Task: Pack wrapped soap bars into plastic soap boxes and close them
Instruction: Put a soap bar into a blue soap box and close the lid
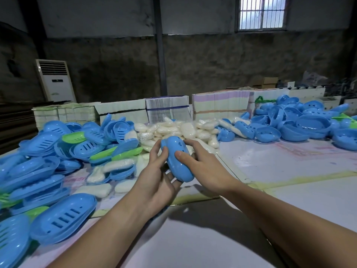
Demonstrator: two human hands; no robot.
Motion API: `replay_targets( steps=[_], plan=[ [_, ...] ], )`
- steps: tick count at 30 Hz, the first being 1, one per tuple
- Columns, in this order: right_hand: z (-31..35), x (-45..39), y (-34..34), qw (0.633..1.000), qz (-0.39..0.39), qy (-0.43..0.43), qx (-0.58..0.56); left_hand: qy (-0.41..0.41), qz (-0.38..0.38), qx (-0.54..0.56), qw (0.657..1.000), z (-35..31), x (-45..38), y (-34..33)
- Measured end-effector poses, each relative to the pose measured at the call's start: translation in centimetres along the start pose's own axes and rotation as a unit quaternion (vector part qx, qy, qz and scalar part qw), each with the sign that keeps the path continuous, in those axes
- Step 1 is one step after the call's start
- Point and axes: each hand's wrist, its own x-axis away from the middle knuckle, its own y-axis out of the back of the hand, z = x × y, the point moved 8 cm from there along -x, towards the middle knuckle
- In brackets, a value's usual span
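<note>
My left hand (156, 175): I hold the blue soap box (176, 159) from below, fingers curled round it.
My right hand (201, 163): I grip the box's right side, thumb on top.
Soap box: closed, up above the table (289, 194).
Soap bars (179, 130): piled behind it.
Box halves (63, 219): heaped on my left.

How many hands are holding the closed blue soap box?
2. The left hand supports the closed blue soap box from below and on its left side; the right hand grips it from the right, thumb on top.
</note>
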Motion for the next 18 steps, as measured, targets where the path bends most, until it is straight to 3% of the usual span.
replay_targets(
  steps=[10,18],
  plan=[
    [0.19,0.19,0.18,0.998,0.023,-0.007,-0.056,-0.031,0.025,-0.067,0.997,-0.54,-0.15,0.02],
    [-0.42,0.09,0.24,0.990,0.013,-0.071,-0.121,0.013,0.047,-0.056,0.997,-0.18,0.07,0.02]
  ],
)
